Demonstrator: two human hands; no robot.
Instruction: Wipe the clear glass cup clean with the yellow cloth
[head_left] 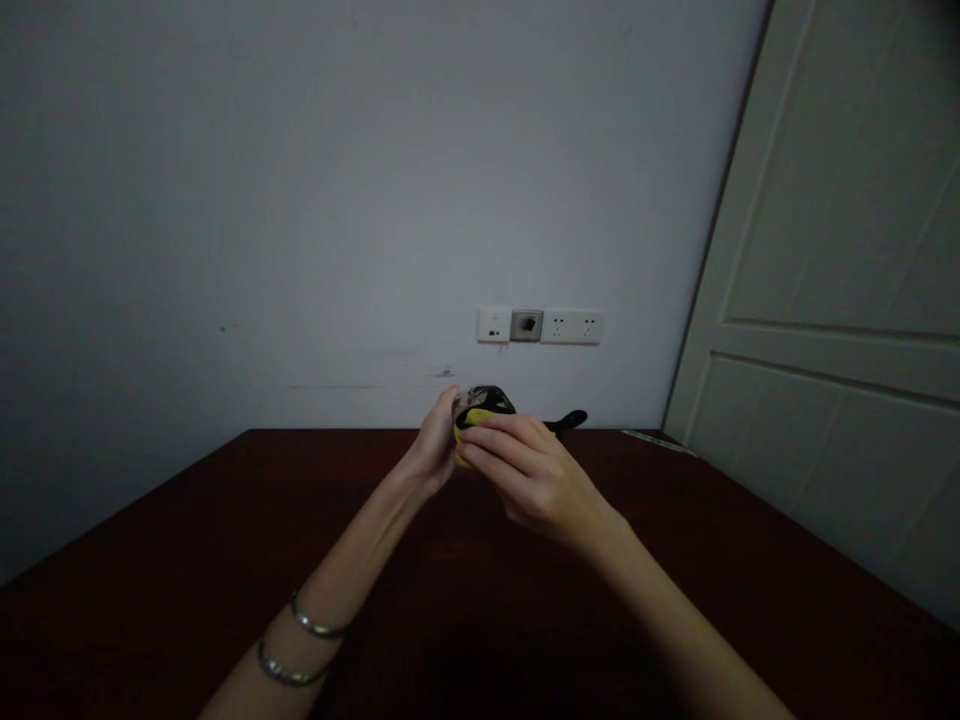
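My left hand (pixel 437 440) is closed around the side of a small black-framed object (pixel 491 396) with a greyish, shiny part, held up above the far side of the table. Its kind is hard to make out in the dim light. My right hand (pixel 536 475) presses a soft-looking yellow piece with dark edging (pixel 474 416) against the near face of that object, fingers bent together over it. A black strap-like end (pixel 574 420) sticks out to the right behind my right hand. Both palms and much of the object are hidden.
Below my hands spreads a dark red table (pixel 450 600), its far edge near a pale wall (pixel 337 200). Sockets and switch plates (pixel 540 326) sit on that wall. A panelled white door (pixel 832 300) stands at the right, with a thin pale strip (pixel 658 441) by the table's far right corner.
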